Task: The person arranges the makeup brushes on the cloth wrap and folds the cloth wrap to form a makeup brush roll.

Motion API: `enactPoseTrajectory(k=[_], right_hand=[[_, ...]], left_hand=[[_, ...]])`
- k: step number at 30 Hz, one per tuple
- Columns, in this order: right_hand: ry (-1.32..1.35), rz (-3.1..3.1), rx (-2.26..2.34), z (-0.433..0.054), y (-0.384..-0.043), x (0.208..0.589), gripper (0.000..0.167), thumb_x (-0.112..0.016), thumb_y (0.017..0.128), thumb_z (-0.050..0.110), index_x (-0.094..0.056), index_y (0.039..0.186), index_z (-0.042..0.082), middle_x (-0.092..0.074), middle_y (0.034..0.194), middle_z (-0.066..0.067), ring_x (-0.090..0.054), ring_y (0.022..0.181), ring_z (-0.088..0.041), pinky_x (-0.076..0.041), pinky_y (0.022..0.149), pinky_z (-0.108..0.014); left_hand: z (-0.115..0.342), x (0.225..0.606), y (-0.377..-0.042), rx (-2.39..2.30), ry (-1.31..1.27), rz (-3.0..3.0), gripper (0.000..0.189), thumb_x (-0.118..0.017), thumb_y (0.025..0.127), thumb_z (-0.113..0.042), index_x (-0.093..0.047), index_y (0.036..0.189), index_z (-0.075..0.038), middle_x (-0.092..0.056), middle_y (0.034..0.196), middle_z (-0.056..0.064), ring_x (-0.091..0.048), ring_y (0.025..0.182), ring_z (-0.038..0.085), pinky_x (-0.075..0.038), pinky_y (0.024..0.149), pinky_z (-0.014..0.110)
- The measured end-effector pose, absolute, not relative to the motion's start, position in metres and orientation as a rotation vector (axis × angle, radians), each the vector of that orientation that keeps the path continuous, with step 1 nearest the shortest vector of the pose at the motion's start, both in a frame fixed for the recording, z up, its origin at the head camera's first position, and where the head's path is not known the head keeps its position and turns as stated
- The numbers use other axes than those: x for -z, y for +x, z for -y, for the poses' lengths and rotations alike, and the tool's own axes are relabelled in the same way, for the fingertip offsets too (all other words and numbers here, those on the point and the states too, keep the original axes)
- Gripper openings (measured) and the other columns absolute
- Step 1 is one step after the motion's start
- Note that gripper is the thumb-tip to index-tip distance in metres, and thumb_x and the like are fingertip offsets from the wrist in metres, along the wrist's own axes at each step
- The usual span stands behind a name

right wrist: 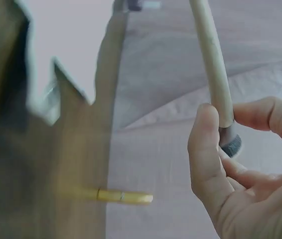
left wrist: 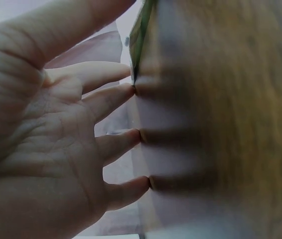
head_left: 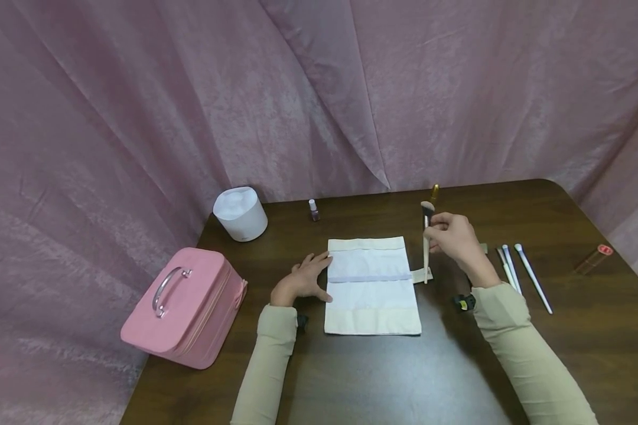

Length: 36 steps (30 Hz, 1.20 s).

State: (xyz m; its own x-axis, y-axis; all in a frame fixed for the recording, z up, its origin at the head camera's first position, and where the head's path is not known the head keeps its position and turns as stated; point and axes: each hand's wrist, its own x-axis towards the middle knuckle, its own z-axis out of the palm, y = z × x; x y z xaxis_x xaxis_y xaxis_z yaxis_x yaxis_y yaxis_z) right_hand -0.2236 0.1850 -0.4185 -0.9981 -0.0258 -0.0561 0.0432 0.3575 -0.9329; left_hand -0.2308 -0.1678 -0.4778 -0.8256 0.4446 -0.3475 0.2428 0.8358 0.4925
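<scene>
A right hand [head_left: 453, 239] pinches a brush [head_left: 426, 260] between thumb and fingers, smooth pale handle down, dark, light-tipped bristles up, at the right side of a cream cloth pouch [head_left: 370, 301]. The handle's end overlaps the pouch's short strap [head_left: 420, 275]; whether they touch, I cannot tell. The pouch lies flat, an oblong crossed by a lavender band [head_left: 369, 278], while a left hand [head_left: 305, 278], fingers spread wide, touches its left edge. Brown wood table [head_left: 351, 378] separates the pouch from three slim brushes [head_left: 512, 268] at right and a boxy pink case [head_left: 186, 307] at left. Velvety curtain [head_left: 308, 88] hangs behind the far edge.
</scene>
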Motion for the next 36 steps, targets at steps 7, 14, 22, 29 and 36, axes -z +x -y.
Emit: enactPoseTrajectory(k=[7, 14, 22, 29, 36], right_hand=[[0.011, -2.416, 1.976, -0.165, -0.234, 0.411, 0.038, -0.057, 0.093, 0.002, -0.049, 0.126, -0.016, -0.059, 0.093, -0.012, -0.066, 0.065, -0.015, -0.060, 0.065, -0.033], [0.007, -2.349, 2.142, -0.142, -0.242, 0.416, 0.032, -0.057, 0.094, -0.001, -0.047, 0.121, -0.013, -0.060, 0.089, -0.009, -0.065, 0.062, -0.011, -0.059, 0.065, -0.030], [0.108, -2.218, 2.369, -0.109, -0.249, 0.429, 0.025, -0.059, 0.094, -0.006, -0.048, 0.116, -0.011, -0.061, 0.090, -0.011, -0.067, 0.066, -0.014, -0.060, 0.067, -0.030], [0.152, -2.222, 2.389, -0.085, -0.251, 0.443, 0.025, -0.059, 0.095, -0.006, -0.049, 0.117, -0.011, -0.064, 0.100, -0.023, -0.067, 0.068, -0.011, -0.059, 0.067, -0.027], [0.104, -2.207, 2.352, -0.065, -0.253, 0.454, 0.025, -0.058, 0.094, -0.006, -0.049, 0.118, -0.011, -0.066, 0.107, -0.028, -0.068, 0.073, -0.013, -0.059, 0.068, -0.028]], left_hand=[[0.164, 0.478, -0.230, -0.580, 0.497, -2.574, 0.100, -0.089, 0.080, -0.026, -0.031, 0.160, -0.011, -0.017, 0.168, 0.004, -0.005, 0.154, 0.037, -0.011, 0.116, 0.065], [0.161, 0.478, -0.228, -0.574, 0.505, -2.571, 0.099, -0.088, 0.081, -0.026, -0.030, 0.160, -0.011, -0.016, 0.169, 0.004, -0.004, 0.154, 0.037, -0.010, 0.116, 0.066], [0.158, 0.480, -0.228, -0.546, 0.518, -2.577, 0.099, -0.088, 0.080, -0.027, -0.031, 0.160, -0.011, -0.017, 0.168, 0.003, -0.006, 0.153, 0.037, -0.012, 0.116, 0.065], [0.157, 0.479, -0.228, -0.550, 0.519, -2.586, 0.099, -0.089, 0.080, -0.026, -0.033, 0.159, -0.010, -0.018, 0.168, 0.004, -0.007, 0.153, 0.037, -0.013, 0.116, 0.064], [0.156, 0.479, -0.228, -0.521, 0.510, -2.599, 0.099, -0.089, 0.079, -0.028, -0.034, 0.159, -0.011, -0.019, 0.168, 0.003, -0.008, 0.153, 0.037, -0.014, 0.116, 0.063]])
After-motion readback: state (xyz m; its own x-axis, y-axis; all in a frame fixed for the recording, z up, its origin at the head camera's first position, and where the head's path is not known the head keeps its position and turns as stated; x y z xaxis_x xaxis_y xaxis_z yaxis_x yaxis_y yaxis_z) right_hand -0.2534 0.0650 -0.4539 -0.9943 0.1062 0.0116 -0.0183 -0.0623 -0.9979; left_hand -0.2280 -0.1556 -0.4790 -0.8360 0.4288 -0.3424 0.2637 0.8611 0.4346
